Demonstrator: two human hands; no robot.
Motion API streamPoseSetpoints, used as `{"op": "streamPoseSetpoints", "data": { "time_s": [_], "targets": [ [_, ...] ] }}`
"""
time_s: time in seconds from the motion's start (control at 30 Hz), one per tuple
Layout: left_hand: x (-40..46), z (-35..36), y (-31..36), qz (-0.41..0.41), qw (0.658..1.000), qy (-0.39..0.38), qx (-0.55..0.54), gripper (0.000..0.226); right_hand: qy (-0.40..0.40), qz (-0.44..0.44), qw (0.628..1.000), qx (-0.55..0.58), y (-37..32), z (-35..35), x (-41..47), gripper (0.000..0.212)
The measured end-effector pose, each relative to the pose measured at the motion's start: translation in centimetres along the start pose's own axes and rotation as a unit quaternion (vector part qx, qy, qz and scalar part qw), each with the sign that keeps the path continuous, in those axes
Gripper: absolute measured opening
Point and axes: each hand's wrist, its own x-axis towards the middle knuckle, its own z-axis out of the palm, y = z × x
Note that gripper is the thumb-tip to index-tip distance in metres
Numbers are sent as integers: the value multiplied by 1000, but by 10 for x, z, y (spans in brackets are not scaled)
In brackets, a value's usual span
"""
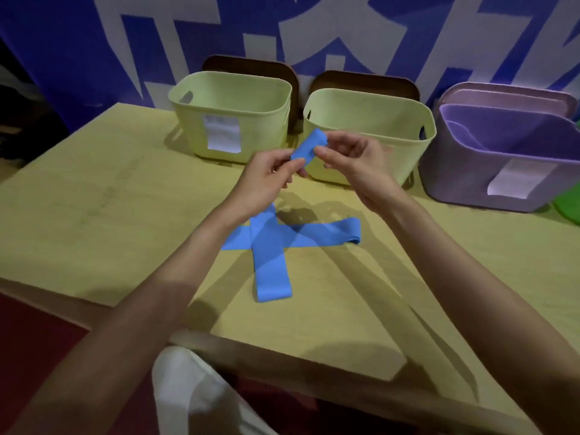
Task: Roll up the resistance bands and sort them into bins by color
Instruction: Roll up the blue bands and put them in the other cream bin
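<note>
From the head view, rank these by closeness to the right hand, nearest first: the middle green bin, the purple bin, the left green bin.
From the right hand:
1. Middle green bin, directly behind the hand.
2. Left green bin and purple bin, one on each side; too close to call.

A folded blue resistance band [309,148] sits pinched between the fingers of both hands, while two flat blue bands [272,246] lie crossed on the table below them, well apart from the fingertips.
</note>
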Motion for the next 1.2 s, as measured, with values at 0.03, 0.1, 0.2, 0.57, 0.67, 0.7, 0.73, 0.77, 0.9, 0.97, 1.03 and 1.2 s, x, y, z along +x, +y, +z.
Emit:
{"op": "streamPoseSetpoints", "data": {
  "time_s": [0.03,0.1,0.2,0.57,0.67,0.7,0.73,0.77,0.9,0.97,1.03,1.2],
  "targets": [
    [6,-4,-2,0,1000,11,-5,16,6,-9,1000,-3,-1,6,10,18],
    [17,-9,-11,-6,999,34,-5,16,18,-20,1000,-13,0,18,28,17],
    [35,-24,-26,-4,997,79,2,18,45,-38,997,-39,-1,29,59,16],
    [127,-83,-53,100,929,176,309,18,-14,67,980,-186,-31,50,226,22],
    [141,-101,-62,79,924,186,325,18,-3,100,973,-210,-23,58,253,13],
    [144,-107,-65,69,925,184,326,17,5,110,971,-210,-18,60,262,18],
    [147,-113,-67,57,926,179,327,18,6,123,969,-213,-13,62,271,26],
    [150,-118,-69,45,928,171,329,19,1,135,964,-227,-8,64,278,29],
    [161,-135,-72,14,919,150,363,24,-50,173,928,-325,14,76,293,21],
    [163,-143,-77,0,907,144,396,20,-57,177,900,-394,28,85,294,17],
    [164,-150,-83,-13,898,137,418,18,-55,187,868,-457,39,96,293,18],
    [163,-170,-93,-31,898,142,415,25,-17,261,839,-477,49,109,288,21]
  ]
}}
